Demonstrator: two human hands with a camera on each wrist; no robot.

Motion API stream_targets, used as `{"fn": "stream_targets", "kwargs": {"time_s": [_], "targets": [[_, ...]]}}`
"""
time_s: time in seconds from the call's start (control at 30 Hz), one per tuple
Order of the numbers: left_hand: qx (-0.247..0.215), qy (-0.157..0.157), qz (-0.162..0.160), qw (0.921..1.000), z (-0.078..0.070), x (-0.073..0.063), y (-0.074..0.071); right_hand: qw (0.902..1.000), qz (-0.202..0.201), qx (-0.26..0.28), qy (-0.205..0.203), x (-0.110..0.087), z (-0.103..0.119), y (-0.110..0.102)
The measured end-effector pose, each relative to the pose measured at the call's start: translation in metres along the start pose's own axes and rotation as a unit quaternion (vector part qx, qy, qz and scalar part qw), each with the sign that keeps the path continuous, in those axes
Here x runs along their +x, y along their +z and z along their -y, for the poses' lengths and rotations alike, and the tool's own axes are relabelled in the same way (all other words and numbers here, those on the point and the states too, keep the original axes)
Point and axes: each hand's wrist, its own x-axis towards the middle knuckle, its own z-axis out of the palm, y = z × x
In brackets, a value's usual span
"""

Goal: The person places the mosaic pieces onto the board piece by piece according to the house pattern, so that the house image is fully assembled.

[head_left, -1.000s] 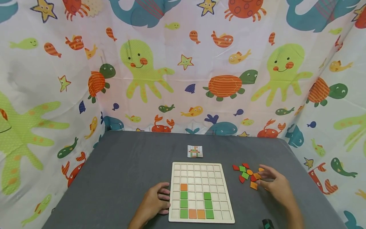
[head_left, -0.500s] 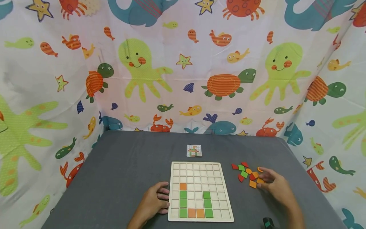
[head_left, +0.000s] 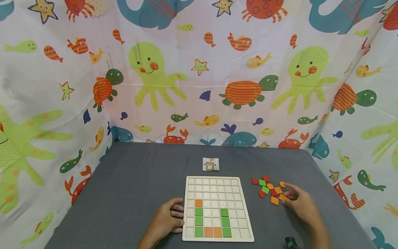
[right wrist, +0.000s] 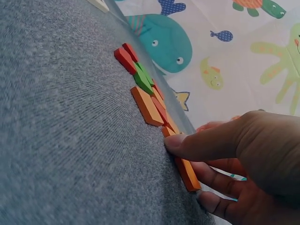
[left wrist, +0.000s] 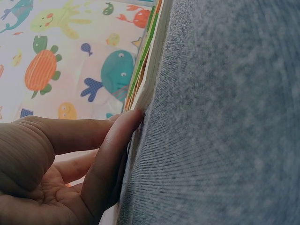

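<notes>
A pale wooden grid board point(head_left: 241, 197) lies on the grey cloth, with several green square tiles point(head_left: 199, 211) and a few orange ones point(head_left: 198, 203) set in its cells. Fingers of my left hand point(head_left: 166, 219) rest against the board's left edge; the left wrist view has a fingertip right at that edge. Over the loose pile to the right, my right hand point(head_left: 300, 203) pinches an orange square tile point(right wrist: 188, 173), thumb at its near side and fingers beyond. An orange round tile point(head_left: 282, 184) lies by the index finger.
Beside the right hand lie red tiles point(head_left: 262, 194), green tiles point(head_left: 265, 190) and other orange tiles point(head_left: 274, 200). A small pattern card point(head_left: 210, 164) sits behind the board. Near the front edge stands a black object point(head_left: 290, 242). A sea-animal curtain point(head_left: 186, 86) hangs around the table.
My right hand has shifted slightly down and to the right around the pile, uncovering more of the orange tiles. The left hand keeps its place at the board's edge.
</notes>
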Motion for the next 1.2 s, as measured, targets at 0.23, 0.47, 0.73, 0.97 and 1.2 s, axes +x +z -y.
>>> {"fn": "stream_targets", "kwargs": {"time_s": [0.23,0.47,0.73,0.97,1.2], "targets": [[-0.004,0.001,0.001,1.0000,0.000,0.000,0.000,0.9999,-0.013,0.004,0.000,0.001,-0.001,-0.001],[-0.004,0.000,0.002,1.0000,0.001,0.001,-0.001,0.9988,-0.046,0.007,-0.017,-0.002,0.008,0.000],[-0.004,-0.004,0.002,1.0000,0.000,0.002,0.000,0.9957,-0.069,0.015,-0.061,-0.008,0.029,0.010],[-0.005,-0.002,0.001,1.0000,0.001,0.001,0.000,0.9933,-0.055,0.017,-0.100,-0.010,0.049,0.025],[-0.007,-0.006,0.000,1.0000,0.000,0.001,0.000,0.9847,-0.047,0.049,-0.161,-0.010,0.069,0.043]]}}
